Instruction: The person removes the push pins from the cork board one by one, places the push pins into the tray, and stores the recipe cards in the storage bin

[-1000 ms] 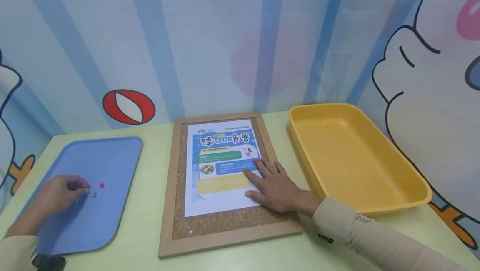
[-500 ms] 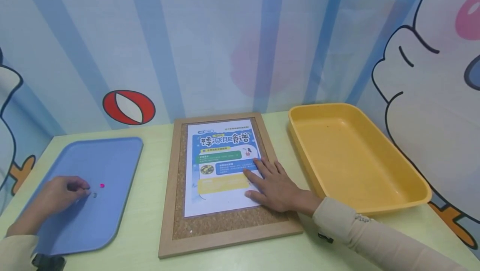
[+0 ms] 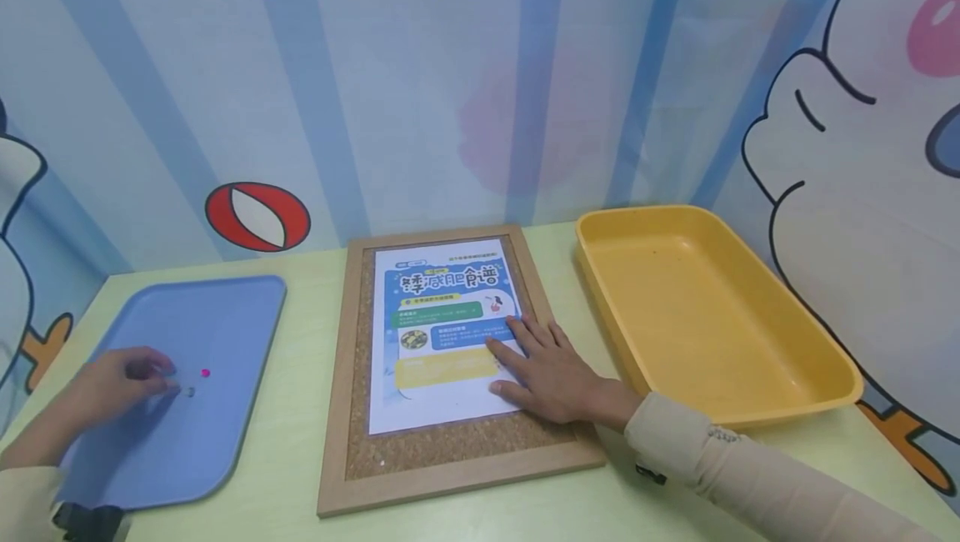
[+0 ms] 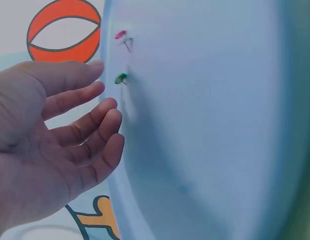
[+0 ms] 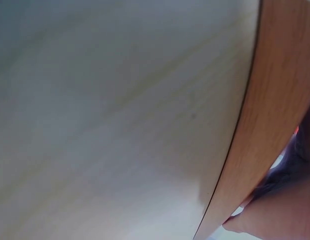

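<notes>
My left hand (image 3: 112, 388) hovers over the blue tray (image 3: 225, 442). In the left wrist view its thumb and fingers are loosely bent and apart, with nothing between them. Just beyond the tips of the thumb and index finger, a green thumbtack (image 4: 121, 79) lies on the tray. A pink thumbtack (image 4: 120, 34) and a clear one (image 4: 127, 43) lie close together farther along. My right hand (image 3: 555, 375) rests flat, fingers spread, on the right side of a printed sheet (image 3: 442, 400) with Chinese text. Under that sheet is a cork board (image 3: 480, 446) with a wooden frame.
To the right of the board stands a deep yellow tray (image 3: 705, 317). All of this is on a pale yellow-green table (image 3: 270, 475). A fabric wall with blue stripes and cartoon figures (image 3: 435, 92) rises behind. The right wrist view mostly shows tabletop and the wooden frame (image 5: 265, 115).
My left hand has drawn back slightly to the left, and its thumb and fingertips, close together before, have parted a little. The right hand stays on the sheet.
</notes>
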